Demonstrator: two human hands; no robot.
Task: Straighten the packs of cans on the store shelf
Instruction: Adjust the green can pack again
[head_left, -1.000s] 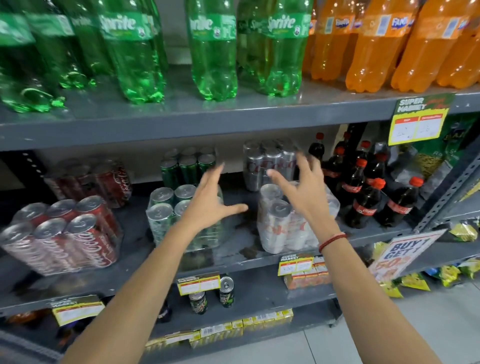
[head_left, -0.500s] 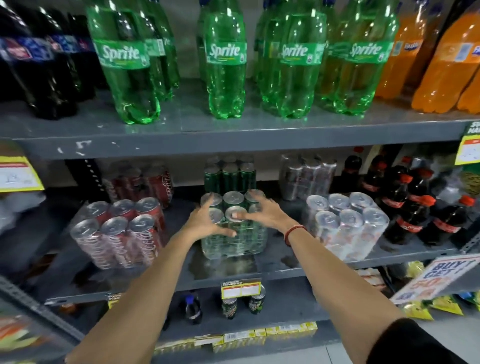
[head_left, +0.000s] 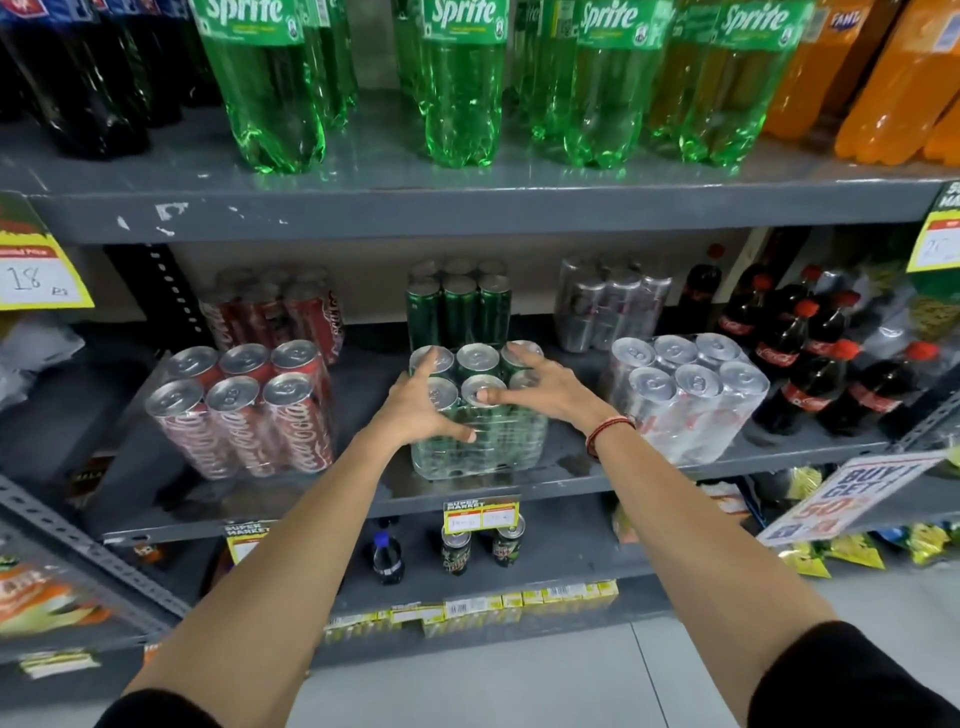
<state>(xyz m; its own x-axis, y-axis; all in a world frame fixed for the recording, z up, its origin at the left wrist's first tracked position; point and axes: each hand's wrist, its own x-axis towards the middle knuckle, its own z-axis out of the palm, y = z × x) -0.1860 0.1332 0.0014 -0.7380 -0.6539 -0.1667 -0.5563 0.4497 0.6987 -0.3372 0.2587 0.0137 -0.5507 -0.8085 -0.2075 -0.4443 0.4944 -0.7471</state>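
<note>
A shrink-wrapped pack of green cans (head_left: 483, 447) stands at the front middle of the grey shelf (head_left: 363, 504). My left hand (head_left: 421, 410) grips its left top corner, thumb on the front face. My right hand (head_left: 540, 389) lies spread over the can tops on its right side. A red Coca-Cola can pack (head_left: 249, 410) stands to the left, turned at an angle. A silver can pack (head_left: 685, 395) stands to the right, also angled. Behind them stand a second red pack (head_left: 280, 312), a green pack (head_left: 460, 306) and a silver pack (head_left: 608, 301).
Small Coca-Cola bottles (head_left: 810, 353) crowd the shelf's right end. Large Sprite bottles (head_left: 462, 78) and orange bottles (head_left: 893, 78) fill the shelf above. Price tags (head_left: 480, 514) hang on the shelf edge. A slanted promo sign (head_left: 841, 499) sticks out at the lower right. Single cans (head_left: 457, 551) stand on the lower shelf.
My hands left the silver pack and moved left to the green front pack, where both now rest. The view shifted left with them.
</note>
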